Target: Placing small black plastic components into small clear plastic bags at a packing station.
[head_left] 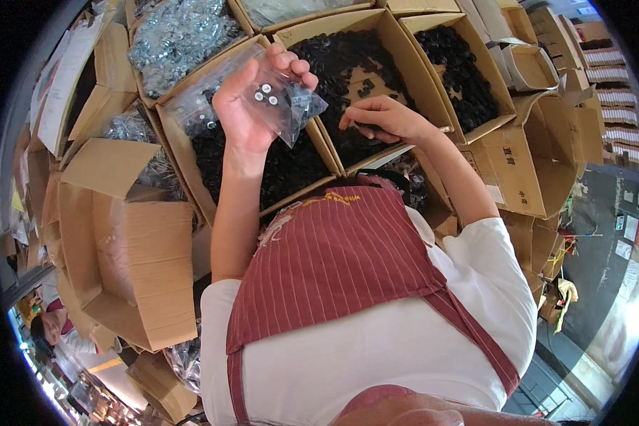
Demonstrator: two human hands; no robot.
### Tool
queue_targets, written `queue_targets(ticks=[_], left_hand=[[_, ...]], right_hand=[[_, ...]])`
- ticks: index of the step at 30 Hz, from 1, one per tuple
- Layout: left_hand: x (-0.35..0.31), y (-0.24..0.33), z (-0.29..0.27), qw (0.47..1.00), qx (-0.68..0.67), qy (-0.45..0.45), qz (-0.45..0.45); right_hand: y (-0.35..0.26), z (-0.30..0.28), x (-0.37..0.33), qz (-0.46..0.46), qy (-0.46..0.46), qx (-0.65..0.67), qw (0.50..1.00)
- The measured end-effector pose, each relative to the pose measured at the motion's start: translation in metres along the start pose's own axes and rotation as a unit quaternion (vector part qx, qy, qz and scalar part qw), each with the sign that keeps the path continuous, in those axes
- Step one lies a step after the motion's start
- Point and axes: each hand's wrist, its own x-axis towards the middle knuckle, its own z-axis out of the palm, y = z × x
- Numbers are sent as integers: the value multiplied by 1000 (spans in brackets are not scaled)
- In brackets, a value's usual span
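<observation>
My left hand is raised over the boxes, its fingers curled round a small clear plastic bag. Several small round white pieces with dark centres show through the film, along with some darker parts lower in the bag. To the right, my right hand is low over the near end of a cardboard box of loose black parts. Its fingers are bent and pinched together. Whatever may be between those fingertips is too small to make out.
Beneath my left hand lies another carton of black parts. A third carton of black parts stands at right. Far left, a box holds shiny clear packets. Open cardboard boxes flank me at left and right.
</observation>
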Motion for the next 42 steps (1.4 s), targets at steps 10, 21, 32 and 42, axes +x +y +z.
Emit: queue_targets(ticks=[10, 21, 32, 42], left_hand=[[-3, 0, -2, 998, -34, -41, -33], [2, 5, -8, 995, -3, -94, -20], [0, -5, 3, 980, -20, -191, -59], [-7, -8, 30, 985, 135, -88, -70]], right_hand=[[-6, -13, -12, -59, -29, 181, 981], [-1, 0, -12, -14, 16, 185, 982], [5, 2, -10, -11, 51, 199, 979], [8, 0, -7, -22, 49, 202, 978]])
